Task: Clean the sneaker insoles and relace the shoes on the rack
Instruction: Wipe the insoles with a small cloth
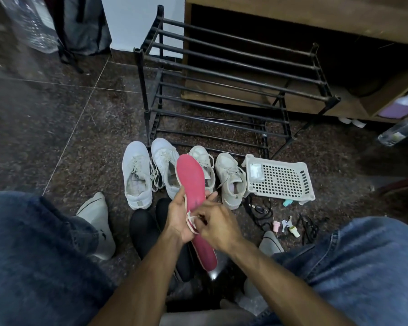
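Seated position, knees in blue jeans [40, 255] spread to either side, dark speckled floor [80, 142] between.

Pink insole [193, 184] held up at centre, toe end pointing away toward the rack, heel end low between the forearms. Left hand [179, 217] wrapped round the insole's left edge at mid-length, thumb across the pink face, fingers behind. Right hand [218, 228] against the insole's right edge, fingers curled and pinching a small pale piece [193, 221] at the rim; whether a peeling edge strip or a bit of cloth, cannot be told.

Four white sneakers on the floor in a row, just before the rack's lower front bar: far-left sneaker [137, 175] with laces loose, second sneaker [166, 165] beside it, third sneaker [205, 165] partly hidden behind the insole, fourth sneaker [231, 181] with something pinkish inside. Black metal shoe rack [233, 74] beyond, upper and lower rails bare.

White perforated plastic basket [280, 180] lying just right of the fourth sneaker. Black laces or cords [259, 212] near it, along with small pastel items [287, 228], too small to identify. Dark shoes [144, 229] below the hands. Grey-socked foot [99, 222] at left. Clear bottle [400, 130] at far right, beside wooden furniture [292, 15].
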Tool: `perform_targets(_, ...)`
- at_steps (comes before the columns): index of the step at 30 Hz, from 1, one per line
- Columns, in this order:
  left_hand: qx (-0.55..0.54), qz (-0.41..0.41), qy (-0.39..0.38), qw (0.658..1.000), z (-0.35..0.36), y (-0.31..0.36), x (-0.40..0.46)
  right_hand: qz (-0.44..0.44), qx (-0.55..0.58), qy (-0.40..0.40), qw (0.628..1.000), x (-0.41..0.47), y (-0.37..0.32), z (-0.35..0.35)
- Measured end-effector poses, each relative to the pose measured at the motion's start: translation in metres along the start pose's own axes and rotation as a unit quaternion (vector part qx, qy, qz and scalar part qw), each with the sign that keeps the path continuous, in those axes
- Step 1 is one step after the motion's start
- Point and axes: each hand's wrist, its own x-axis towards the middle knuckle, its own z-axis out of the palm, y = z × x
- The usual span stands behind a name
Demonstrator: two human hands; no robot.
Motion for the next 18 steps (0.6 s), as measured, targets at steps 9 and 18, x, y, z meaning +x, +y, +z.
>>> perform_targets(9, -0.003, -0.003, -0.028, 1.0, 0.01, -0.001, -0.004, 0.025, -0.063, 0.035, 0.997, 0.032, 0.006, -0.013)
perform_targets(18, 0.002, -0.001, -0.025, 1.0, 0.012, 0.0, -0.003, 0.031, -0.062, 0.045, 0.997, 0.023, 0.005, -0.018)
